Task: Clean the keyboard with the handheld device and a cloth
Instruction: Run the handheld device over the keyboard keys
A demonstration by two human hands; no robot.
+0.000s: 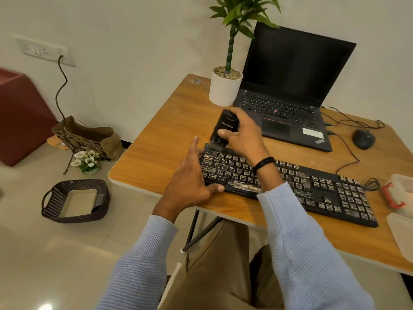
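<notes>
Lying slantwise across the wooden table [156, 157], the black keyboard [312, 191] is seen with its left end toward the middle of the tabletop and its right end close to the near edge. Its keycaps are mottled with pale marks. The handheld device [224, 127], a black upright body, is grasped by the right hand [243, 136], whose fingers and thumb are wrapped round it. Its lower end is set on the keyboard's far left corner, and its outline is slightly blurred. The left hand [190, 182] is shown unclenched, with fairly straight fingers. The thumb is laid against the keyboard's front edge, and the fingers are spread at its left end. A dark beaded band [263, 164] is worn on the right wrist.

Behind the keyboard an open black laptop [290, 86] with a dark screen is placed, and a white pot [224, 91] holding a green plant stands just beside its left side. A black mouse [363, 139] lies to the right of the laptop. At the table's right edge two translucent containers [401, 237] are partly seen, one with a red clip. On the tiled floor to the left, a dark woven basket [55, 211], a brown paper bag [87, 137] and a small bunch of white flowers [86, 161] are found.
</notes>
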